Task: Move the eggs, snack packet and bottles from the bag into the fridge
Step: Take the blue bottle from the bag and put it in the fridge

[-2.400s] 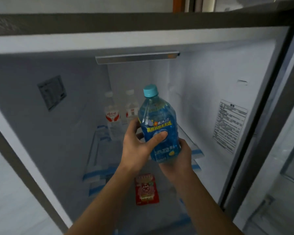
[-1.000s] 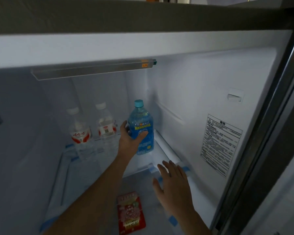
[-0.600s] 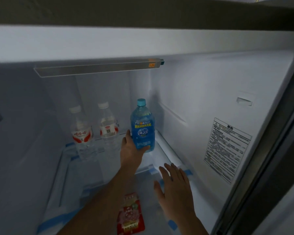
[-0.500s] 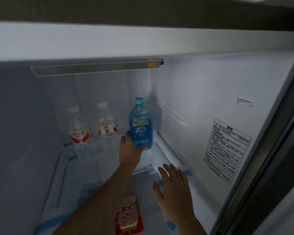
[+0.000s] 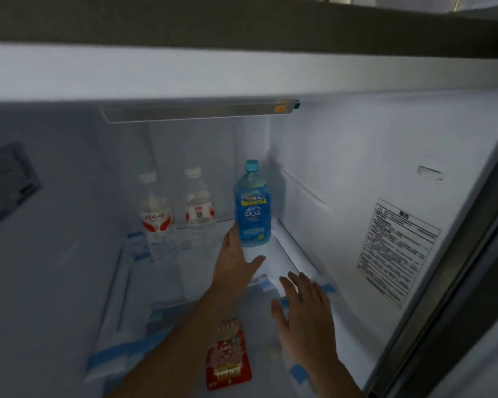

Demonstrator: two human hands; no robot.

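1. Left grip (image 5: 236,262): released. The fingers are straight and the thumb is spread to the side. The fingertips lie at the lower left side of the blue bottle (image 5: 252,214); whether they are touching it or just beside it cannot be told.
2. Right grip (image 5: 305,311): released, holding nothing. Its fingers are straight and spread, palm down, over the front right part of the upper shelf (image 5: 279,254).
3. Blue bottle: upright with its teal cap on, in the back right corner of the upper shelf.
4. Clear bottles (image 5: 156,222) (image 5: 199,214): two, with white caps and red-and-white labels. They stand upright along the back edge of the same shelf, left of the blue bottle and apart from each other.
5. Snack packet (image 5: 227,357): red, lying flat on the lower shelf (image 5: 256,311) near its front edge. The left forearm partly hides it.
6. Surface: both shelves are translucent, with blue tape (image 5: 118,351) on their front and side edges.
7. Room: the fridge (image 5: 342,168) interior is white.
   - A light bar (image 5: 199,112) sits at the ceiling.
   - A printed label (image 5: 397,251) is on the right wall.
   - A dark panel (image 5: 9,182) is on the left wall.
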